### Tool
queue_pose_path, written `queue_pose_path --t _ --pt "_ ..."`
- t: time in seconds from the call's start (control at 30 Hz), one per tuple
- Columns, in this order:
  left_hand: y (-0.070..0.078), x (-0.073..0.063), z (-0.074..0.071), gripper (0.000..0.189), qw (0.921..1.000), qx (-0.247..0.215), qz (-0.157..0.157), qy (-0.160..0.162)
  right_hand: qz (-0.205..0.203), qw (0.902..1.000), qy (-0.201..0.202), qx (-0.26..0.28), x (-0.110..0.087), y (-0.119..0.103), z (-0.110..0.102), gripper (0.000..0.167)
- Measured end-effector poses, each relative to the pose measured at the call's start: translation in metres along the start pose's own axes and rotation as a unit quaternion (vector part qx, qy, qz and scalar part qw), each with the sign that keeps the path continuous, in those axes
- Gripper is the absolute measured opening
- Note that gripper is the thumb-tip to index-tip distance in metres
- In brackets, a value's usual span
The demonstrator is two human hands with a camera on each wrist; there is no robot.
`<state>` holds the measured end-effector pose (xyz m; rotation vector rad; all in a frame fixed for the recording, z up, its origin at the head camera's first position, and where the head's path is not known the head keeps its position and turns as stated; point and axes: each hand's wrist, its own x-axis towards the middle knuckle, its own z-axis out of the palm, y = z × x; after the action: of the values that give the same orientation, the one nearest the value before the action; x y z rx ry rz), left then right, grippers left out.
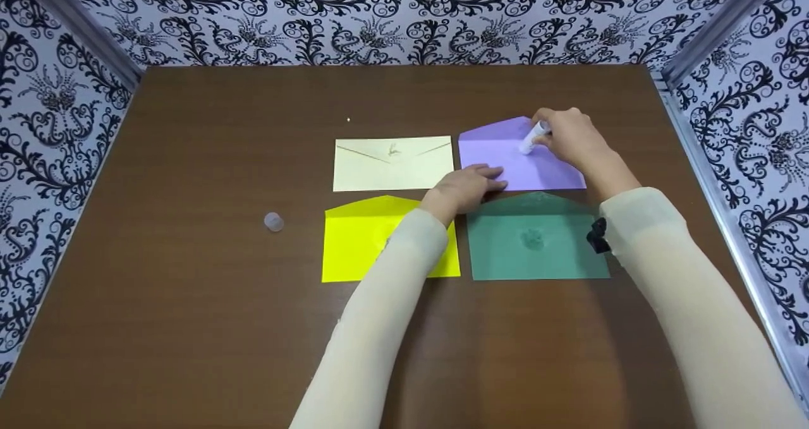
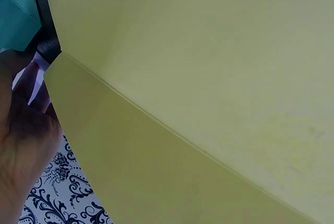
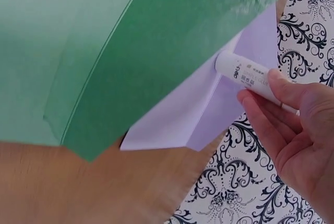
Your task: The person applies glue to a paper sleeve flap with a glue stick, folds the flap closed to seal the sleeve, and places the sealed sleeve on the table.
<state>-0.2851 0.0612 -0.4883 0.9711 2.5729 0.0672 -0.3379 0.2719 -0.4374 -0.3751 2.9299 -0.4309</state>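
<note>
A white glue stick [image 3: 242,71] is gripped by my right hand [image 1: 574,139], its tip down on the purple envelope [image 1: 505,160], whose flap is unfolded. My left hand [image 1: 464,191] rests with fingers extended on that envelope's lower left part. Nearer me lies a green envelope [image 1: 537,258], flap up, with a rough glue patch [image 1: 532,239] on its body. The yellow envelope [image 1: 354,246] beside it also has its flap up and is partly covered by my left arm. A cream envelope [image 1: 379,173] lies with its flap folded down, left of the purple one.
A small translucent cap [image 1: 273,221] sits on the brown table [image 1: 189,290], left of the yellow envelope. A tiny white speck [image 1: 348,119] lies behind the cream envelope. Patterned black-and-white panels [image 1: 341,24] edge the table at the back and sides.
</note>
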Motion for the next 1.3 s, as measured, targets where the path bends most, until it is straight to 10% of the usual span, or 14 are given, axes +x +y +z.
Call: queue_pose_path --t 0.7,1.3 --pt "0.001 -0.001 0.0 0.055 0.9999 -0.008 -0.002 -0.006 -0.083 0.9964 -0.008 -0.011 -0.013 -0.004 0.001 0.022" --pt "0.002 -0.002 0.0 0.055 1.0 0.001 0.006 0.006 -0.07 0.9974 0.014 -0.009 -0.001 -0.011 0.008 0.022"
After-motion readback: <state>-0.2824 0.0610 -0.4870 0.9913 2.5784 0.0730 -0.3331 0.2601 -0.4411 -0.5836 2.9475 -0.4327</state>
